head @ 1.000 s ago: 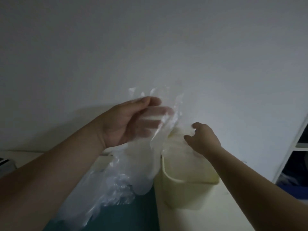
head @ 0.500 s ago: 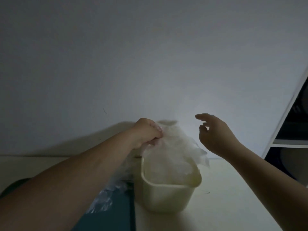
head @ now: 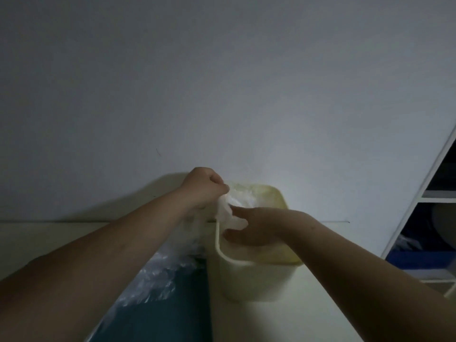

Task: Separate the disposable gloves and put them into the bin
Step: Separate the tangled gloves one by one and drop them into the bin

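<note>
A crumpled glove (head: 228,215) is held over the left rim of the bin (head: 223,255). It is gripped from above by the clenched left hand (head: 204,190) and touched from the right by the straight fingers of the right hand (head: 256,228), which is reached into the opening. The open mouth lies directly beneath, so only a release is judged necessary. A pile of gloves (head: 158,277) is seen left of the bin, nearer the left hand.

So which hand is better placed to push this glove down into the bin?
Probably the right hand: its straight fingers reach inside the bin, touching the glove. The left hand grips it at the rim.
</note>
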Available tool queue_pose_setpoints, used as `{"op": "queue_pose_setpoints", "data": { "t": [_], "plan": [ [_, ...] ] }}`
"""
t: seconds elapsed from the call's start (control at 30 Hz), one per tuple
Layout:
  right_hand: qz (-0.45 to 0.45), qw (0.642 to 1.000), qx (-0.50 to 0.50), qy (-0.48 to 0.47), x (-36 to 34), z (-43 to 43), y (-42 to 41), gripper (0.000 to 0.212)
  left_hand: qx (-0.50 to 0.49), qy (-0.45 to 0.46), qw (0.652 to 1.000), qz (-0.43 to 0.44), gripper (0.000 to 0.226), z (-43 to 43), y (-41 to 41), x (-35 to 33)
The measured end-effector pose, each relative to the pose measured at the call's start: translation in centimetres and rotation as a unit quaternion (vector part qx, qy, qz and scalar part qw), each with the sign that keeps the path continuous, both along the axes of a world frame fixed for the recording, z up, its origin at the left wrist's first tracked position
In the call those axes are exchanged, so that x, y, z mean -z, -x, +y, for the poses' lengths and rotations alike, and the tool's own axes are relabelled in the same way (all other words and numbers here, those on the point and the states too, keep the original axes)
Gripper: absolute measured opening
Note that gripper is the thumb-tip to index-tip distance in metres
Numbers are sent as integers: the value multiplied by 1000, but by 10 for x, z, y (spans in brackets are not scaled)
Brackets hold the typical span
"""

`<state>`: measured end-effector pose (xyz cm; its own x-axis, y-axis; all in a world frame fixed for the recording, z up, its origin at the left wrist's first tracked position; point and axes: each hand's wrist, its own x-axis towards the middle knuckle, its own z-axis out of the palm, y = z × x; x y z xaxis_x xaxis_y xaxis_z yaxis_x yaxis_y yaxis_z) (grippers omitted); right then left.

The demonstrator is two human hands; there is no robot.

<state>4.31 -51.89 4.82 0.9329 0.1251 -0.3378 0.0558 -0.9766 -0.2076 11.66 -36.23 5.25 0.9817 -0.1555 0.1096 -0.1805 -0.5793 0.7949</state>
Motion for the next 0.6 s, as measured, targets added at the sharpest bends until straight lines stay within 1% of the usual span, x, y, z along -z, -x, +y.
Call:
{"op": "queue_pose_setpoints", "data": {
  "t": [0.1, 0.2, 0.27, 0.33, 0.4, 0.47, 0.5, 0.53, 0.57, 0.6],
  "plan": [
    [40, 996, -20, 73, 18, 7, -8, 75, 7, 29, 999, 15, 10, 14, 12, 2],
    [52, 986, -56, 146, 31, 11, -14, 68, 35, 20, 999, 37, 5, 30, 27, 4],
    [48, 982, -61, 175, 27, 14, -12, 69, 71, -9, 996, 47, 8, 42, 36, 9],
    [28, 984, -38, 173, 14, 18, -9, 71, 104, -69, 991, 38, 23, 59, 42, 18],
    [-12, 983, -10, 181, -4, 25, -1, 68, 109, -177, 978, -16, 38, 83, 47, 31],
    [-56, 975, 9, 213, -24, 31, 8, 51, 96, -292, 949, -65, 47, 106, 52, 46],
    [-82, 970, 15, 229, -33, 39, 16, 39, 87, -343, 932, -71, 53, 117, 54, 55],
    [-116, 965, 17, 233, -42, 48, 24, 28, 80, -389, 916, -61, 60, 126, 58, 62],
    [-154, 963, 11, 222, -49, 59, 31, 19, 75, -421, 903, -32, 68, 133, 61, 68],
    [-190, 962, -3, 194, -52, 74, 37, 13, 74, -433, 899, 6, 73, 141, 66, 75]
  ]
}}
